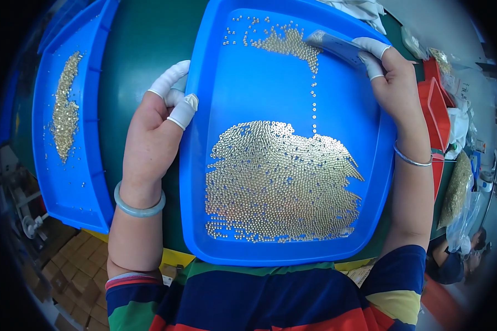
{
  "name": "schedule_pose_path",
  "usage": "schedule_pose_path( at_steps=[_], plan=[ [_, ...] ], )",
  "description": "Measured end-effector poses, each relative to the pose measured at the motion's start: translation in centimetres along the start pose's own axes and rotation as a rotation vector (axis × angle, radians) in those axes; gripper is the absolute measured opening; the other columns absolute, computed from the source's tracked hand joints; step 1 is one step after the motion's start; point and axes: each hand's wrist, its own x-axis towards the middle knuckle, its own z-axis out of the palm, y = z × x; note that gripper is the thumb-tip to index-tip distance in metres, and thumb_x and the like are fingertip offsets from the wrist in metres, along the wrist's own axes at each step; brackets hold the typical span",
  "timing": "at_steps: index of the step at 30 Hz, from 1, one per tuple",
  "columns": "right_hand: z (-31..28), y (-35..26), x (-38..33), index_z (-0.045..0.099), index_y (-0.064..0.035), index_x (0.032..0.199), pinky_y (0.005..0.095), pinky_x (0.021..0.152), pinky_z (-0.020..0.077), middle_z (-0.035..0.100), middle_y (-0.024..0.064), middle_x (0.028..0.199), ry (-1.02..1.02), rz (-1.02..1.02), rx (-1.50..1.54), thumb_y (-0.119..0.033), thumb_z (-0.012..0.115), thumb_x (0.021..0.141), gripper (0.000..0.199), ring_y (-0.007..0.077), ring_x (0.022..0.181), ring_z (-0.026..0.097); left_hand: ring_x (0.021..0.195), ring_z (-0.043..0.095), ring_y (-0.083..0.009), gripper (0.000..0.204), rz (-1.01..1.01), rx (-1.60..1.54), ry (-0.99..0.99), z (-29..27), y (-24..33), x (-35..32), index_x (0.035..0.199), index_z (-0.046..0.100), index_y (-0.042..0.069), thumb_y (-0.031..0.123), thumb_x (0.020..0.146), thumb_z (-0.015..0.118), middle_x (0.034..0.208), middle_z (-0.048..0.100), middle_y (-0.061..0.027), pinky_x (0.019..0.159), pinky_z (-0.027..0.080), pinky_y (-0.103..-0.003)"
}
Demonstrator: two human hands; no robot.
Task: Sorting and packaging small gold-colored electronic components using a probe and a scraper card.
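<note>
Beads point(281, 187) lie in the blue tray point(254, 91) over the green bench point(141, 49), left hand point(174, 96) half-curled against the tray's rim point(191, 176), grip unclear, right hand point(376, 58) pinching a flat plate point(336, 47) beside the upper cluster point(290, 43).

Right fingers point(373, 65) hold a flat tool point(337, 47) beside gold beads point(292, 44).

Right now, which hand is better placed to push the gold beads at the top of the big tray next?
Probably the right hand: it holds a flat strip whose tip is right by those gold beads. The left hand is at the big tray's left rim, farther away.
</note>
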Motion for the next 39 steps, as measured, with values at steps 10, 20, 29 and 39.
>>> schedule_pose_path(
  at_steps=[10,20,29,39],
  plan=[
    [-1.1,-2.4,-2.1,0.06,-0.0028,0.098,0.0281,0.077,0.0474,0.063,0.0109,0.094,-0.128,-0.061,0.069,0.008,0.055,0.076,0.025,0.0212,0.087,0.061,0.079,0.05,-0.006,0.045,-0.012,0.13,-0.027,-0.2,0.0,0.0,0.128,0.04,-0.001,0.007,0.085,0.052,0.08,0.052,0.0014,0.075,0.04,-0.018],
    [-2.4,-4.2,-4.2,0.061,-0.0019,0.094,0.0273,0.071,0.0479,0.063,0.0113,0.089,-0.209,-0.05,0.158,0.007,0.056,0.076,0.021,0.022,0.08,0.062,0.072,0.048,-0.0047,0.042,0.0,0.031,-0.009,0.0,0.2,0.3,0.126,0.043,0.001,0.004,0.086,0.052,0.076,0.052,0.0023,0.067,0.04,-0.017],
    [-3.1,-3.9,-5.3,0.061,-0.0004,0.092,0.0272,0.066,0.0475,0.063,0.0116,0.084,-0.264,-0.059,0.243,0.008,0.055,0.073,0.021,0.021,0.073,0.061,0.074,0.049,-0.0047,0.043,-0.004,-0.006,-0.02,0.5,0.2,0.4,0.128,0.04,-0.001,0.004,0.086,0.051,0.078,0.053,0.0013,0.068,0.039,-0.017],
    [-2.7,-3.8,-5.3,0.061,-0.0005,0.093,0.0264,0.065,0.0469,0.063,0.0113,0.085,-0.237,-0.019,0.24,0.007,0.056,0.074,0.021,0.0203,0.073,0.061,0.073,0.049,-0.0042,0.043,0.004,-0.022,-0.007,0.6,0.1,0.4,0.128,0.039,-0.002,0.003,0.086,0.05,0.079,0.054,0.001,0.067,0.039,-0.016]
  ],
)
